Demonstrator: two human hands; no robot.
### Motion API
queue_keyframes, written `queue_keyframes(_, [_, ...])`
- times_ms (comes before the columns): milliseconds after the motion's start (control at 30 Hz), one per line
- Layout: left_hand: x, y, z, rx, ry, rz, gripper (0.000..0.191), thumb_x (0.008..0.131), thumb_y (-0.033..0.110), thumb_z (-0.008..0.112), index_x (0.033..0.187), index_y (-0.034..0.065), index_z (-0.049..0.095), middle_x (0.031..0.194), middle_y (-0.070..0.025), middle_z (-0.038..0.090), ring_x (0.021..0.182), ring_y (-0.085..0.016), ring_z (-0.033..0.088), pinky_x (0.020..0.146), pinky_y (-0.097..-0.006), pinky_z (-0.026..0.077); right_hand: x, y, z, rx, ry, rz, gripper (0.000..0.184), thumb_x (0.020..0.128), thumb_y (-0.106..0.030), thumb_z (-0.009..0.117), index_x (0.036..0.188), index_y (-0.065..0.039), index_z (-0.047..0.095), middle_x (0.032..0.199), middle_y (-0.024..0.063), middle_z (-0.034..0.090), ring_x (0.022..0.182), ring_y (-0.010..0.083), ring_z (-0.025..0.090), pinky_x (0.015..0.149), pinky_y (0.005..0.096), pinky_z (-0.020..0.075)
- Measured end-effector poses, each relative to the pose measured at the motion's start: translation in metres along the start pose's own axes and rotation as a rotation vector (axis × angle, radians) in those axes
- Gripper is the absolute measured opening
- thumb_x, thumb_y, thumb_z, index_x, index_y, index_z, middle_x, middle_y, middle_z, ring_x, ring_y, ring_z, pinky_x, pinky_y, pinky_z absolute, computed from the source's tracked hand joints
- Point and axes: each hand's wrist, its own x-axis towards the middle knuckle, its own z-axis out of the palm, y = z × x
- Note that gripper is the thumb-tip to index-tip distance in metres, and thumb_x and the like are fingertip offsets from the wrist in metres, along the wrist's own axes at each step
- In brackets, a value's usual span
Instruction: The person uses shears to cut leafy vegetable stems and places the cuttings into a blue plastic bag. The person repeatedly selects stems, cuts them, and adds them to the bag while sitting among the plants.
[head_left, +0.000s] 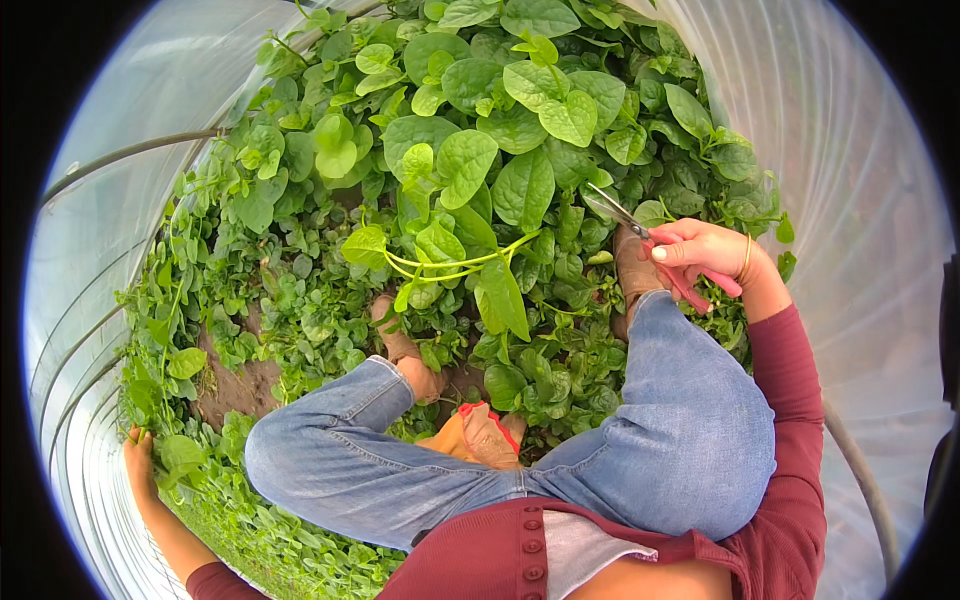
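My right hand (701, 251) grips a pair of scissors (679, 281) by the red handles. Their metal blades are spread and point up and left, close to broad green leaves of what looks like Malabar spinach (525, 187). Far out at the left rim, my left hand (139, 461) has its fingers closed around leafy vine stems (144, 429); a large leaf (181, 454) hangs beside it. Before my knees, a pale curved vine shoot (457, 266) lies across the foliage. Where the left-hand stems lead is hard to tell.
Clear plastic sheeting (832, 225) rises on both sides over curved hoops (135, 150). My shoes (637, 262) stand among low plants, with bare soil (240, 382) at left. Between my legs sits an orange-tan thing with red trim (487, 439), its kind unclear.
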Motion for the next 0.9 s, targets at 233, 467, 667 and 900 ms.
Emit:
queue_keyframes(233, [-0.136, 0.172, 0.166, 0.041, -0.484, 0.438, 0.015, 0.086, 0.000, 0.054, 0.098, 0.0007, 0.063, 0.081, -0.0010, 0.061, 0.066, -0.010, 0.054, 0.061, -0.0239, 0.043, 0.047, -0.006, 0.010, -0.176, -0.074, 0.070, 0.042, 0.095, -0.036, 0.051, 0.086, 0.005, 0.047, 0.050, 0.0140, 0.055, 0.031, 0.0196, 0.053, 0.026, 0.0279, 0.0373])
queue_keyframes(467, [-0.218, 0.288, 0.402, 0.529, -0.738, 1.209, 0.019, 0.071, 0.003, 0.063, 0.090, 0.0016, 0.066, 0.139, -0.0144, 0.047, 0.091, -0.034, 0.065, 0.077, -0.0405, 0.053, 0.071, 0.004, 0.019, -0.350, -0.311, 0.160, 0.044, 0.096, -0.038, 0.050, 0.074, 0.001, 0.050, 0.043, 0.0123, 0.052, 0.033, 0.0211, 0.054, 0.039, 0.0331, 0.0452])
queue_keyframes(667, [-0.192, 0.228, 0.464, 0.731, -0.559, 1.152, 0.017, 0.072, 0.002, 0.058, 0.088, 0.0030, 0.064, 0.126, -0.0145, 0.054, 0.085, -0.034, 0.065, 0.073, -0.0426, 0.053, 0.069, 0.016, 0.011, -0.666, -0.171, 0.397, 0.065, 0.097, -0.043, 0.042, 0.054, 0.003, 0.057, 0.041, 0.0127, 0.051, 0.063, 0.0256, 0.063, 0.079, 0.0367, 0.0517])
queue_keyframes(900, [-0.206, 0.202, 0.459, 0.625, -0.570, 1.143, 0.034, 0.074, -0.001, 0.054, 0.106, 0.0027, 0.064, 0.123, -0.0111, 0.058, 0.090, -0.031, 0.065, 0.075, -0.0398, 0.054, 0.096, 0.024, 0.020, -0.372, -0.282, 0.380, 0.063, 0.098, -0.047, 0.040, 0.066, 0.004, 0.057, 0.058, 0.0194, 0.059, 0.069, 0.0314, 0.063, 0.074, 0.0439, 0.0534])
